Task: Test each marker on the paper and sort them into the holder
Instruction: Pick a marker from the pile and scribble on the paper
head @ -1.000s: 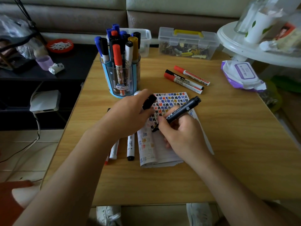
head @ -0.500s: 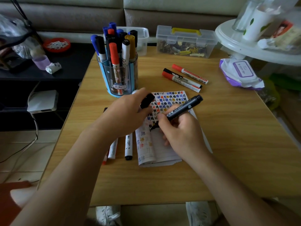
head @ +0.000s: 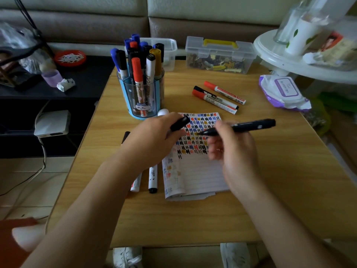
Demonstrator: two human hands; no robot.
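Right now your right hand point(head: 231, 149) grips a black marker point(head: 247, 126), uncapped and lying almost level. Its tip hangs over the marked part of the paper point(head: 197, 175) and points at the cap. I cannot tell whether the tip touches the sheet. Your left hand point(head: 154, 140) is curled round that black cap point(head: 179, 123) over the paper's far left edge, with the cap's open end facing the tip.

I judge this marker's test to be done or nearly done, and capping looks like your next job. After that it goes into the holder point(head: 144, 97).

The far half of the paper is packed with rows of small black, blue, red and yellow marks, and fainter ones run down its left margin. The near half is bare lined sheet, so you have room for more tests.

The holder stands just beyond the paper's far left corner. It is crowded with upright markers, which suggests much of the sorting is done.

Some markers lie loose:
- Two white markers point(head: 153, 178) lie just left of the paper, partly under your left forearm.
- A dark one point(head: 125, 135) shows further left of them.
- Three red-capped markers point(head: 220, 97) lie side by side beyond the paper's far right corner.

I would guess those six await testing, though nothing proves it.

Further beyond the paper sits a clear box point(head: 219, 55) with a yellow handle. A pack of wipes point(head: 284, 91) lies well off to the paper's far right.
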